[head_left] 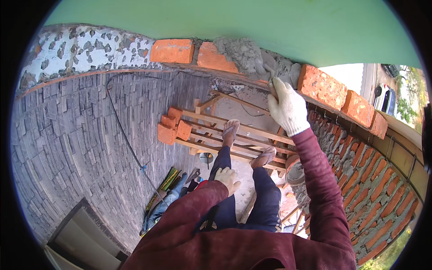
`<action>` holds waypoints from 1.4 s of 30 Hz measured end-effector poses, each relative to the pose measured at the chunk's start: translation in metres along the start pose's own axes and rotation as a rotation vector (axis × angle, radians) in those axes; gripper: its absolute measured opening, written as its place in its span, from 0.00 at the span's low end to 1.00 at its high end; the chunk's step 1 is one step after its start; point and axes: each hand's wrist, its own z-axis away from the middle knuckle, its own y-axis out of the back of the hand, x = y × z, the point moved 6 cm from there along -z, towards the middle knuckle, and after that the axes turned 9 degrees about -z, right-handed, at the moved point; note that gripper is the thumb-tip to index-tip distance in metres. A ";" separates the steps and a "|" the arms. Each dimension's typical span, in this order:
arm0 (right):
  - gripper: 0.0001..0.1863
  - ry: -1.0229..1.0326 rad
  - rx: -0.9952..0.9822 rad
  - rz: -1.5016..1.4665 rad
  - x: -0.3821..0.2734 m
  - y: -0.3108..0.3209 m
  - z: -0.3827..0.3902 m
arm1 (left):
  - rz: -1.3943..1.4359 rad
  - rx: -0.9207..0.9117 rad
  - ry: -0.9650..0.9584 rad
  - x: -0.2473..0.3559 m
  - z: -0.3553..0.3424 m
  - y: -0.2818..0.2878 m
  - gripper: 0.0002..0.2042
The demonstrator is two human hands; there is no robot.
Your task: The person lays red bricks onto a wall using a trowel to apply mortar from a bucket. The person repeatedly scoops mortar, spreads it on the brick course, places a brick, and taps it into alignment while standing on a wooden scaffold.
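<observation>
My right hand (pixel 288 108), in a white knitted glove, is closed round the handle of a trowel (pixel 269 65). Its blade touches the wet grey mortar (pixel 245 53) on top of the wall, and mortar hides part of the metal. An orange brick (pixel 215 57) lies left of the mortar, partly smeared by it. On the right the mortar meets another orange brick (pixel 321 86). My left hand (pixel 228 181), gloved too, hangs low by my left thigh. It holds nothing, and its fingers look loosely apart.
I stand in sandals on a scaffold of wooden planks (pixel 252 130). Several loose bricks (pixel 166 130) sit at its left end. A mortar bucket (pixel 295 173) is beside my right foot. A black cable (pixel 123 130) hangs along the grey stone-patterned wall (pixel 67 135). Rough brickwork (pixel 373 193) rises on the right.
</observation>
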 end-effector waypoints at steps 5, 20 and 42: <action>0.26 0.007 -0.051 0.268 0.006 -0.060 -0.036 | 0.068 0.074 -0.007 -0.010 0.001 -0.003 0.26; 0.19 -0.208 -0.507 0.213 -0.003 -0.038 -0.040 | 0.076 0.035 -0.065 -0.047 0.002 0.017 0.24; 0.20 -0.792 -0.513 -0.443 -0.056 -0.013 -0.020 | 0.116 0.017 -0.083 -0.052 0.003 0.028 0.23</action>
